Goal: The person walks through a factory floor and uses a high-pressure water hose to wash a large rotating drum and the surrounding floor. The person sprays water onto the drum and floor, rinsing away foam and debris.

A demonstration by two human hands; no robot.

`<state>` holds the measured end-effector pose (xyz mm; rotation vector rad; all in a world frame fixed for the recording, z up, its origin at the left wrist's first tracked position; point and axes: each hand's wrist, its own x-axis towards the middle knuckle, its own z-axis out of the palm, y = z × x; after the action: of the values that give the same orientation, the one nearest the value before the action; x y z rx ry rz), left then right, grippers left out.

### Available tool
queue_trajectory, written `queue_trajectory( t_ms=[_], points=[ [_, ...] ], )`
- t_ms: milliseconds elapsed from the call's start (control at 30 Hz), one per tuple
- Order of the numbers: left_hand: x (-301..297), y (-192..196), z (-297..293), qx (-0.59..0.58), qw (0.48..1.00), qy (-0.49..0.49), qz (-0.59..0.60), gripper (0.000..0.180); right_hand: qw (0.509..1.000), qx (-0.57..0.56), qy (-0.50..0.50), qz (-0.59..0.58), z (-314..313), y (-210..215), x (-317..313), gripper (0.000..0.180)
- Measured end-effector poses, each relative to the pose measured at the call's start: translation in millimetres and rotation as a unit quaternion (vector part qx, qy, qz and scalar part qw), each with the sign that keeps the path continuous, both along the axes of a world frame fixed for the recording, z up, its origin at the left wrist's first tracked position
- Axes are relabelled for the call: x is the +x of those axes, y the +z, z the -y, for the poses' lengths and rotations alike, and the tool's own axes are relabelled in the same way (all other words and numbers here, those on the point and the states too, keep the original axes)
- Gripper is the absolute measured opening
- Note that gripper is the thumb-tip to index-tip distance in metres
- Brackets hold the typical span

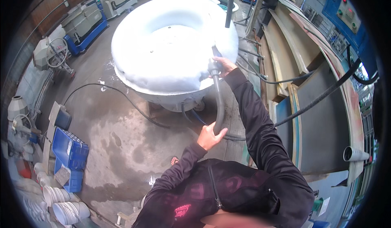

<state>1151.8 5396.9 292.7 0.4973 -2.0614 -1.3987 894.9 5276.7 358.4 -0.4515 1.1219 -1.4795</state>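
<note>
A thick grey hose [220,100] bends down in front of me, with a dark fitting [214,67] at its upper end. My right hand [225,65] is closed around the hose by this fitting, at the near right rim of a large round tub [173,98]. Lower down, my left hand [209,137] wraps the bend of the same hose, fingers closed and thumb stretched out. Thick white foam [134,53] heaps over the tub in a ring and hides most of its rim. The fitting's tip reaches the foam's edge; no flow from it can be made out.
Blue crates [71,150] and white buckets [69,213] stand at the left. A black cable [118,93] crosses the wet floor [110,142]. Wooden troughs [285,45] and a blue control box [346,14] line the right side. Machines [81,22] stand far left.
</note>
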Motion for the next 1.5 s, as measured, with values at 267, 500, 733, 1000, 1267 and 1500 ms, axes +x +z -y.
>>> queue_trajectory(
  t_ms=[267, 500, 733, 1000, 1267, 1500],
  points=[
    [18, -24, -43, 0.152, 0.987, 0.033, 0.038, 0.028, 0.995, 0.050, 0.059, -0.066, -7, -37, 53, 0.028],
    [22, -41, -24, 0.079, 0.996, 0.042, -0.025, 0.027, 0.996, 0.010, 0.000, -0.085, -6, -51, 42, 0.029],
    [31, -45, 16, 0.036, 0.999, -0.019, 0.027, 0.024, 0.989, -0.047, -0.023, -0.140, 5, -31, 44, 0.038],
    [57, -26, 64, 0.051, 0.995, -0.031, 0.080, 0.028, 0.987, -0.096, 0.016, -0.126, 34, -14, 67, 0.040],
    [76, 7, 85, 0.124, 0.985, -0.077, 0.092, 0.024, 0.996, -0.040, -0.053, -0.053, 79, -65, 63, 0.020],
    [59, -16, 80, 0.218, 0.966, -0.091, 0.100, 0.018, 0.964, -0.063, -0.248, -0.076, 56, -53, 60, 0.017]
  ],
)
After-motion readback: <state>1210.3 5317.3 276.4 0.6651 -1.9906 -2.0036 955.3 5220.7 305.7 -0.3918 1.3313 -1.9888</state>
